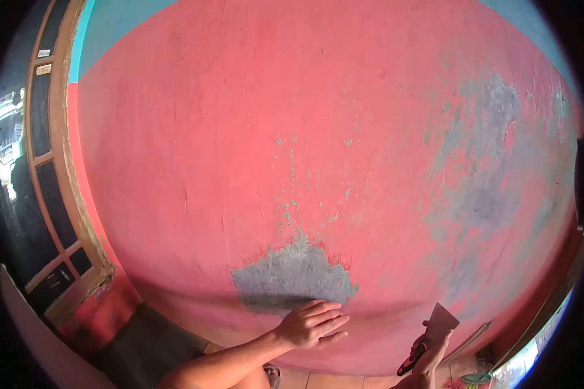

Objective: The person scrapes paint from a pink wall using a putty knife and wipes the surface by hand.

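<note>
Pink wall [240,129], grey patch [292,275], wide-bladed scraper [442,322] in right hand [427,363]

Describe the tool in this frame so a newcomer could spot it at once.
Start at the big pink wall and drop to its lower right, past the bare grey patch just above the left hand. There the right hand holds a scraper: a flat, wedge-shaped blade on a black and red handle, the only tool in sight.

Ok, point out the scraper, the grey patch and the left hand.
scraper [444,323], head view, flat of its blade.
grey patch [292,275], head view, middle of the bare area.
left hand [311,324], head view, back of the hand.
</note>
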Demonstrator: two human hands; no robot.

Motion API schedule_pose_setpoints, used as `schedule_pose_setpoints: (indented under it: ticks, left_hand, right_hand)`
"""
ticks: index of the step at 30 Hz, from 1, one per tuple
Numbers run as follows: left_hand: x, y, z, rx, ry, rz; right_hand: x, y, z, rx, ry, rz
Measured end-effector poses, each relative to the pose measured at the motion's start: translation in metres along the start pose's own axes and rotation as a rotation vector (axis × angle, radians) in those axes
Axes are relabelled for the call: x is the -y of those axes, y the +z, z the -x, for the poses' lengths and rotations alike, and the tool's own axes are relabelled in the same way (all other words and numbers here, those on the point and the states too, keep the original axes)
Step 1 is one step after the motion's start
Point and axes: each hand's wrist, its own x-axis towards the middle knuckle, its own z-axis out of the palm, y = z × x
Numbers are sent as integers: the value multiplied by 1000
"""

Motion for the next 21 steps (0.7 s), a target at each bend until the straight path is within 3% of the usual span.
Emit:
schedule_pose_setpoints:
  ticks: [3,4,5,6,9,10,13,14,17,19,21]
  left_hand:
    - [-6,3,0,38,-58,100]
    - [-11,1,-3,48,-77,151]
    - [-18,-3,-10,56,-95,201]
    - [-24,-4,-16,62,-110,249]
    - [-43,-1,-28,-121,-199,459]
    - [-47,-2,-29,-157,-271,525]
    - [-54,-10,-48,-377,-750,858]
    - [-47,-18,-56,-497,-806,803]
    - [-21,-49,-82,-566,-831,781]
    - [-10,-64,-91,-468,-907,767]
    - [5,-59,-89,-508,-984,892]
  right_hand:
    - [-13,8,2,97,-127,53]
    - [4,22,12,181,-85,84]
    - [37,60,24,247,-243,131]
    - [40,72,25,287,-259,161]
    - [44,117,31,273,-300,132]
    - [61,132,34,337,-279,91]
    - [96,178,36,428,-108,89]
    - [101,192,35,435,-123,51]
    - [106,228,30,530,-7,-92]
    - [98,240,25,542,86,-125]
    - [102,255,30,515,159,-221]
